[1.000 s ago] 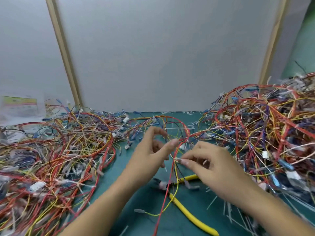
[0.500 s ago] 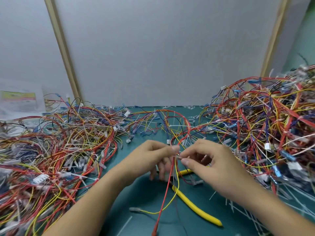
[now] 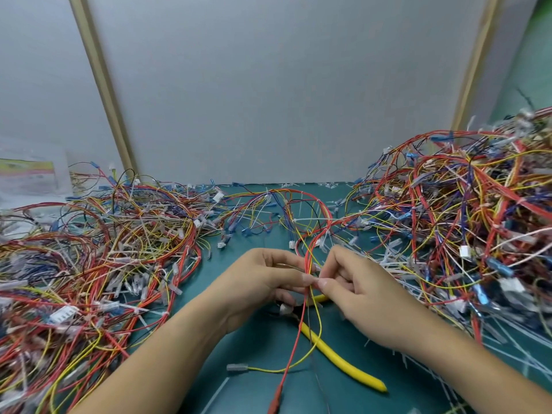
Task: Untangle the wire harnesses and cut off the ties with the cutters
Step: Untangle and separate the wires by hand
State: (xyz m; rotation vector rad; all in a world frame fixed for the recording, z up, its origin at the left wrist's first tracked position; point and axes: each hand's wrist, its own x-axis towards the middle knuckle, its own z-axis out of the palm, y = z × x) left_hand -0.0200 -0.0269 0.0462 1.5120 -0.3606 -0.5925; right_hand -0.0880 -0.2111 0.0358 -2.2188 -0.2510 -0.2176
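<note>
covering the right side of the green surface (image 3: 257,369) up to its far edge, the largest heap of wire harnesses (image 3: 466,222) lies in a tangle of red, yellow, blue and white leads; a flatter heap (image 3: 98,249) fills the left side; between them, near the middle of the far edge, a looped harness (image 3: 301,201) arches off the surface, and its strands run down toward the near edge; the left hand (image 3: 263,282) and right hand (image 3: 361,288) meet over the middle of the surface, thumb tips almost touching; the fingers (image 3: 301,277) of both are curled and pinch this harness's strands where a red wire (image 3: 295,339) and a yellow wire (image 3: 268,369) hang down; the cutters (image 3: 337,358) lie on the surface under the hands, held by neither, one yellow handle pointing to the near right corner; the yellow wire ends in a clear terminal (image 3: 237,367) lying close to the near edge
</note>
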